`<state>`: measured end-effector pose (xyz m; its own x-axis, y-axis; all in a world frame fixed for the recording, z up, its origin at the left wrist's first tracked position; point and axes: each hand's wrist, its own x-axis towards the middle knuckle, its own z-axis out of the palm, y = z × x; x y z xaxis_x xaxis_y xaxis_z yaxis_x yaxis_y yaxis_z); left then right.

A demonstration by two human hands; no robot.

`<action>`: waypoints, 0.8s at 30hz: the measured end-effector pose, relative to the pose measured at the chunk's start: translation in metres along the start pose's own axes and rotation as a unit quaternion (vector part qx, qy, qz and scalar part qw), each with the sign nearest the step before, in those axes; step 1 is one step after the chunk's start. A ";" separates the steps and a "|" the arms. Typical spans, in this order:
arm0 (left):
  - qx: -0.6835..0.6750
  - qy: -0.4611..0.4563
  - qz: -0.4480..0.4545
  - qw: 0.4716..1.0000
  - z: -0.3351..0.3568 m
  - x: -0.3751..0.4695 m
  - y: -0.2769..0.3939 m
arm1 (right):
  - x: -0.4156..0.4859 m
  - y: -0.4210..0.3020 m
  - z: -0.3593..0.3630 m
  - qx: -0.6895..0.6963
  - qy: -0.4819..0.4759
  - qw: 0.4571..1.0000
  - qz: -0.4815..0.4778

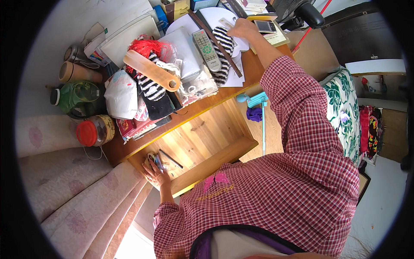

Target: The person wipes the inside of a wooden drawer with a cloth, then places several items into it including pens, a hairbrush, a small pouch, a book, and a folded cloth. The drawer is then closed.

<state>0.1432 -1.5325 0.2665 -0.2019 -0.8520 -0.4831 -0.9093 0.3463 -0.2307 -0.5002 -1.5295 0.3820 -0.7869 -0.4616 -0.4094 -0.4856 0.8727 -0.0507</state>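
My left hand (156, 175) reaches into the left corner of an open wooden drawer (203, 126). Its fingers rest on a cluster of small items (156, 161), and whether they grip any is hidden. Beside them in the drawer lies a dark pen-like stick (171, 158). At the back right of the desk, my right hand (243, 28) is over white papers, next to a black-and-white striped fabric item (223, 35). Its fingertips are partly hidden, so a hold cannot be made out. A grey remote control (206, 50) and a dark brown strip (223, 51) lie close by.
A heap on the desk (129, 147) includes a wooden shoehorn-like piece (152, 70), red yarn (147, 48) and a white bag (121, 95). At left stand a green jug (82, 98) and a red-lidded jar (92, 131). A phone (266, 26) and a fan (300, 14) are at right.
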 end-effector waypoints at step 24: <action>-0.170 0.012 0.041 0.984 0.020 -0.026 -0.002 | 0.005 -0.045 0.050 0.061 0.018 0.993 -0.104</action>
<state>0.1576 -1.5037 0.2630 -0.2847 -0.8373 -0.4668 -0.9580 0.2663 0.1067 -0.4635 -1.5630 0.3362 -0.6889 -0.6369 -0.3460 -0.5904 0.7700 -0.2421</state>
